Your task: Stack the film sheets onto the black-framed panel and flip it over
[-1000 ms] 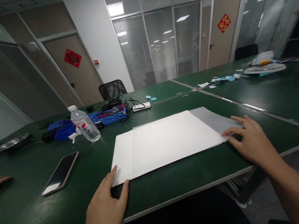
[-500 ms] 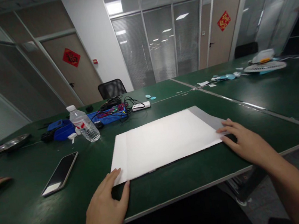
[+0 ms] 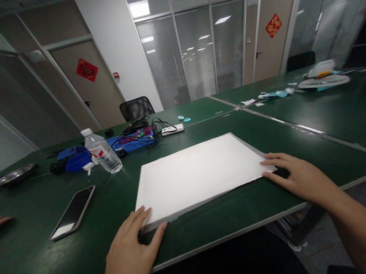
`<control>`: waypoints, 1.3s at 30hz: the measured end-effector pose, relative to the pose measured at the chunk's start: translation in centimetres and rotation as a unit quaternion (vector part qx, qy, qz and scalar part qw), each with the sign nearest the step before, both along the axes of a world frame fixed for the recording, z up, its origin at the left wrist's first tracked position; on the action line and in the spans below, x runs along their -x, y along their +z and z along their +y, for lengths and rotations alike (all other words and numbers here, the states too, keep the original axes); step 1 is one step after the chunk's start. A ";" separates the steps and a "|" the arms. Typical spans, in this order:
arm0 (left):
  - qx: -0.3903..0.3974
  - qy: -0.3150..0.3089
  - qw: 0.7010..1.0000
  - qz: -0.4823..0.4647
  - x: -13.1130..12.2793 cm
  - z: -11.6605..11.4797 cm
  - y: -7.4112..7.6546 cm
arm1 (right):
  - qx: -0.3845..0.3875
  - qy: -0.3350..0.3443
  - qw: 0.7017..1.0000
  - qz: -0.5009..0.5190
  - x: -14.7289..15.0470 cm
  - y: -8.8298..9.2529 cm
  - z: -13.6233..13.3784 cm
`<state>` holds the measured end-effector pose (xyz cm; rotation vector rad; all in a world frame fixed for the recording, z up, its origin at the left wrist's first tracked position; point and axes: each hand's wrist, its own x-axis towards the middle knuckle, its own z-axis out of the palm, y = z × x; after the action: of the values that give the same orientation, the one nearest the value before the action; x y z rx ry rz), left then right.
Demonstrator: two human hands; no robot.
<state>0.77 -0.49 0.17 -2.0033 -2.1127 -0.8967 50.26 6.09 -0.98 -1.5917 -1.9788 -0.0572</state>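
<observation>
White rectangular paper (image 3: 195, 172), smooth and flat, takes centre stage on the broad dark-green table (image 3: 217, 219), near its front edge! Along the paper's front and right sides runs a thin grey margin (image 3: 184, 211), which looks like another layer peeping out from beneath.

Now to the hands, one at each near corner. Left hand (image 3: 126, 243): thumb spread wide from the fingers, fingertips resting on the left corner, thumb at the front edge, nothing clasped. Right hand (image 3: 297, 177): a narrower gap between thumb and fingers, both touching the right corner, with no firm grip to be seen; how hard it presses, I cannot tell.

Squaring the layers looks like the step in hand, and it seems nearly there. My call on the next move: light, even pressure inward from both sides, evening up that margin without buckling the paper.

Off to the left, well apart from the paper, come the clear plastic bottle with a white cap (image 3: 103, 154) and, smaller in height, a black-screened phone (image 3: 73, 212) lying flat
</observation>
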 end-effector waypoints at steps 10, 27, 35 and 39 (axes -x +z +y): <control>0.004 0.001 1.000 -0.013 0.4 0.1 -0.3 | -0.002 0.032 0.999 0.009 0.1 0.1 -0.2; 0.007 0.012 1.000 0.000 0.0 0.0 0.0 | 0.009 0.014 0.999 -0.039 -0.5 -0.4 0.7; -0.001 0.015 1.000 0.002 -0.2 -0.3 0.2 | 0.028 0.010 0.998 -0.055 -0.2 0.1 0.4; 0.000 0.017 1.000 0.005 -0.3 -0.2 0.2 | 0.036 0.016 0.997 -0.061 0.0 0.3 0.4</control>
<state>1.10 -0.74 0.37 -1.9617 -2.1360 -0.8793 50.30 6.48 -0.70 -1.6373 -2.1206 -0.0725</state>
